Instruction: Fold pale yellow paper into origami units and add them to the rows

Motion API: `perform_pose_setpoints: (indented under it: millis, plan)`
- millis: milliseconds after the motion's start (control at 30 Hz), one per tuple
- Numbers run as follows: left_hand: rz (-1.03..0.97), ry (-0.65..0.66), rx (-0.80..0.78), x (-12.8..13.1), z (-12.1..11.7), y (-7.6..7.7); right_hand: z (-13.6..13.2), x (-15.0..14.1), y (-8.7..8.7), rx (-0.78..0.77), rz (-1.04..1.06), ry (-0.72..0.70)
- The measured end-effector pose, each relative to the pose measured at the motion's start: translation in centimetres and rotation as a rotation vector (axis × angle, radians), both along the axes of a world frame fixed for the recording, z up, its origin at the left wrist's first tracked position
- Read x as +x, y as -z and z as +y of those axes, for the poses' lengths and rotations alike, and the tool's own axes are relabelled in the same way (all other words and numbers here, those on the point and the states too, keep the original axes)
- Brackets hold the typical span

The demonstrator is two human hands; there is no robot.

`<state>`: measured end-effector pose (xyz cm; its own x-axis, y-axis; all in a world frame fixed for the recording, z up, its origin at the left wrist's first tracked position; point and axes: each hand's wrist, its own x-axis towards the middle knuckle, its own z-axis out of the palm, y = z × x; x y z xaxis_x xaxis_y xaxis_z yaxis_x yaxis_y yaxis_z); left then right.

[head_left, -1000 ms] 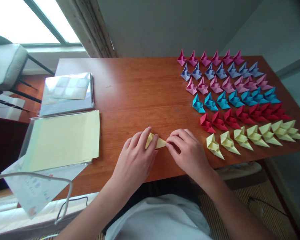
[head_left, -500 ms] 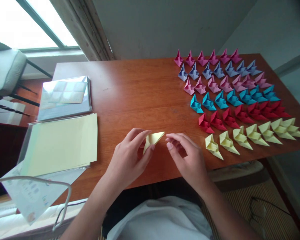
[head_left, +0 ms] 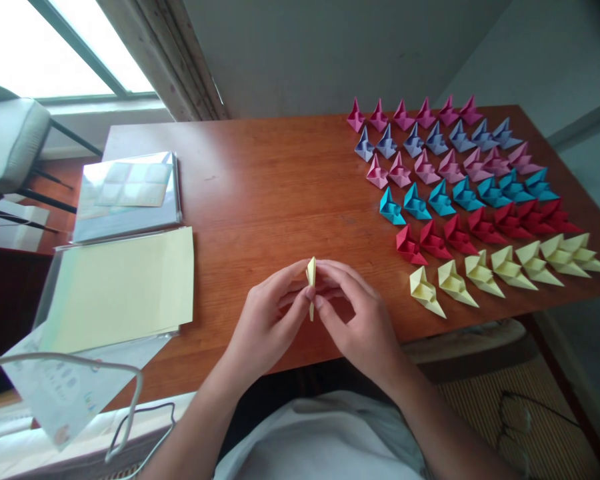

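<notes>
Between my two hands is a small folded yellow paper piece, seen nearly edge-on, held upright over the near side of the table. My left hand pinches it from the left, thumb and fingertips closed on it. From the right, my right hand also pinches it with thumb and fingers. My fingers cover part of the paper. To the right stands a row of finished yellow origami boats, the nearest of them a short way from my right hand.
Behind the yellow row are rows of red, blue, pink, purple and magenta folded boats. At left lie yellow paper sheets, a plastic-covered pack and a white cable.
My right hand has moved left and taken hold of the yellow folded paper. The paper has turned from lying sideways to pointing upright, edge-on to me.
</notes>
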<state>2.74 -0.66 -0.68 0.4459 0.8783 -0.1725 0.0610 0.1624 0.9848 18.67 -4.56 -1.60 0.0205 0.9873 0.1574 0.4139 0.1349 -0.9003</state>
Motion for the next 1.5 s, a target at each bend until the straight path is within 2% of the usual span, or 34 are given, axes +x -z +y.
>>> perform_pose_setpoints:
  millis: [100, 433, 600, 733, 867, 1000, 1100, 1233, 1400, 1500]
  plan:
    - [-0.011, -0.001, -0.031, 0.1, 0.0, -0.3, 0.1, 0.0, -0.3, 0.024, -0.023, -0.015]
    - [0.027, -0.033, 0.022, 0.2, 0.0, -0.3, 0.2, 0.2, -0.7, 0.072, -0.105, -0.043]
    - [0.110, -0.061, 0.148, 0.4, -0.3, 0.0, 0.0, 0.0, -0.5, 0.121, -0.195, -0.036]
    - [0.217, -0.070, 0.266, 0.6, -0.6, 0.5, -0.4, -0.6, 0.0, 0.180, -0.344, -0.025]
    - [0.110, -0.107, 0.160, 0.9, -0.7, 0.8, -0.6, -1.0, 0.1, 0.211, -0.431, -0.027]
    - [-0.020, -0.176, 0.048, 0.9, -0.5, 0.5, -0.7, -1.0, -0.5, 0.190, -0.328, -0.024]
    - [-0.050, -0.226, 0.033, 0.7, -0.3, 0.1, -0.6, -0.5, -0.7, 0.182, -0.250, 0.034]
    - [-0.062, -0.254, -0.002, 0.6, -0.3, -0.1, -0.5, 0.0, -0.5, 0.173, -0.245, 0.112]
    - [-0.063, -0.342, 0.022, 1.1, -0.5, 0.1, -0.8, -0.1, -0.7, 0.258, -0.263, 0.237]
    - [-0.100, -0.329, 0.015, 1.3, -0.6, 0.3, -0.7, -0.2, -0.8, 0.241, -0.240, 0.224]
